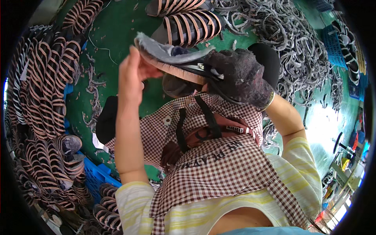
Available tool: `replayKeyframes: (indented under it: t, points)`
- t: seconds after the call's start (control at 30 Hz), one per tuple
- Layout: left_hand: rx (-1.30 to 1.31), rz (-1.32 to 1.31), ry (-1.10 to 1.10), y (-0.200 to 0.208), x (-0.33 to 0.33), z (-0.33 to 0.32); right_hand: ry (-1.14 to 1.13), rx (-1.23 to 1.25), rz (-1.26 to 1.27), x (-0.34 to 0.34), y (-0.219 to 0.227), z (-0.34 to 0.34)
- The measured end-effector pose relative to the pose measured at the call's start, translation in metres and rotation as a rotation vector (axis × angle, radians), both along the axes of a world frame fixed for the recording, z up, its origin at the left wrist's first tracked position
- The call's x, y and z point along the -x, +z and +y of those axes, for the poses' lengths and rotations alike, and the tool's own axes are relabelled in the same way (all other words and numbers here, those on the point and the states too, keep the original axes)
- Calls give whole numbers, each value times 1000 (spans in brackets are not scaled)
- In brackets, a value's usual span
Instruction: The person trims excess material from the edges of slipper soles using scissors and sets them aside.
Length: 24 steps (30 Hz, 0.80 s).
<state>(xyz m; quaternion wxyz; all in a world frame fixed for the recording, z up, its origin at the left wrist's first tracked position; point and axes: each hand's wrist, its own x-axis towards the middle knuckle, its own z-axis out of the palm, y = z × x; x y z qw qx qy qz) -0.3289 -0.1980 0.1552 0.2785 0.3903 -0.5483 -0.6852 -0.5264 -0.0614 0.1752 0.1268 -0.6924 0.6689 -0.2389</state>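
My bare left hand (135,74) is at the left end of a shoe piece (176,69) with fluffy grey lining and a pinkish-tan edge. Its fingers curl round that end, slightly blurred. My right hand (239,74), in a dark, lint-covered glove, closes round black-handled scissors (201,67) with a silver pivot. Their blades lie against the right part of the shoe piece, mostly hidden by it. Both hands are raised in front of my lap, over a brown checked apron (211,168).
Grey fluffy offcuts (290,47) heap up at the right on the green floor (113,31). Nested stacks of tan-edged shoe pieces (51,86) fill the left side; another stack (192,28) lies ahead. Blue crates (94,172) stand at the left and far right.
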Motion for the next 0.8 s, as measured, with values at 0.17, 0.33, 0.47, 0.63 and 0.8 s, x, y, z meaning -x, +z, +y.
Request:
replayKeyframes:
  t: [0.17,0.33,0.47,0.63,0.8]
  points:
    - [-73,143,3,0,3,-21,-50,-8,-119,-8,-2,0]
    - [-166,245,-154,-1,0,-8,-43,34,-205,-8,-3,4]
    - [-189,277,-200,-5,-2,-8,-34,-37,-161,-2,-8,7]
    - [-45,165,-253,-9,10,15,-41,-68,-132,-4,5,4]
    - [284,-192,-249,-3,11,24,-99,-232,-168,-2,-6,9]
